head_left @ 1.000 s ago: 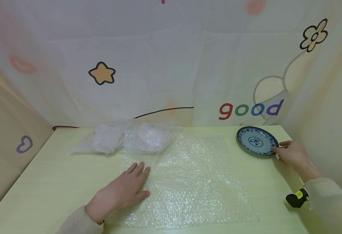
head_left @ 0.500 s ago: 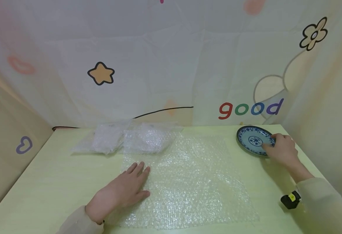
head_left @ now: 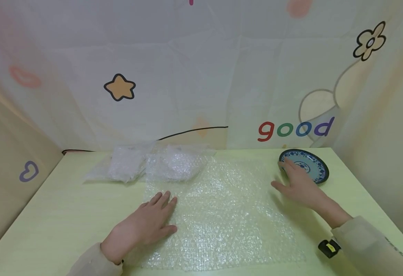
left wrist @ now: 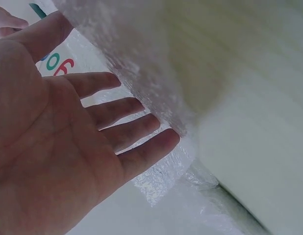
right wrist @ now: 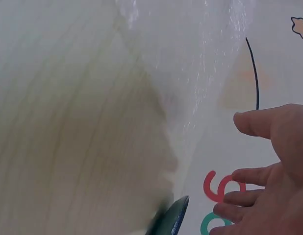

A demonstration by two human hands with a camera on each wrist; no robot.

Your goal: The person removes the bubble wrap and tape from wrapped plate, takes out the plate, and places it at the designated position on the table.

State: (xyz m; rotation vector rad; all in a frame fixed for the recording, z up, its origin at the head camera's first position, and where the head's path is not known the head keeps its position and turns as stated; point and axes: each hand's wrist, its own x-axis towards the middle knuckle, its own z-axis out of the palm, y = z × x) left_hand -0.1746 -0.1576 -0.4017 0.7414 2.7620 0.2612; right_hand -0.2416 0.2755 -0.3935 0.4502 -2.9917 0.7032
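Printed cloth (head_left: 187, 69) hangs behind and on both sides of a pale yellow-green worktop (head_left: 60, 214). At the far left, the cloth carries a purple heart outline (head_left: 28, 171), and farther right on the back panel is an orange star (head_left: 119, 87) with a dark border.

Below the star, near the back edge of the worktop, lies a bubble-wrapped package (head_left: 127, 163), with a second wrapped package (head_left: 178, 163) just beside it on the right; what either one contains cannot be made out. Nearer the front is the left hand (head_left: 142, 226), coming from a light sleeve (head_left: 96, 260). Its fingers are straight and spread, with the fingertips on the left edge of a bubble wrap sheet (head_left: 229, 214), and it grips nothing.

Spread across the middle of the worktop, the clear sheet reaches back to the second package. To its right, the right hand (head_left: 301, 188) is open with its thumb held away from the fingers, pinching nothing. From the head view it covers the near left part of a blue patterned plate (head_left: 316, 166), but the right wrist view shows the fingertips apart from it. This dark-rimmed plate sits at the back right of the worktop, beneath the colourful word "good" (head_left: 296, 128). Near the right sleeve (head_left: 367, 241) is a small black device (head_left: 329, 248) with a yellow label. Higher up at the far right, a flower (head_left: 369, 41) is printed on the cloth.
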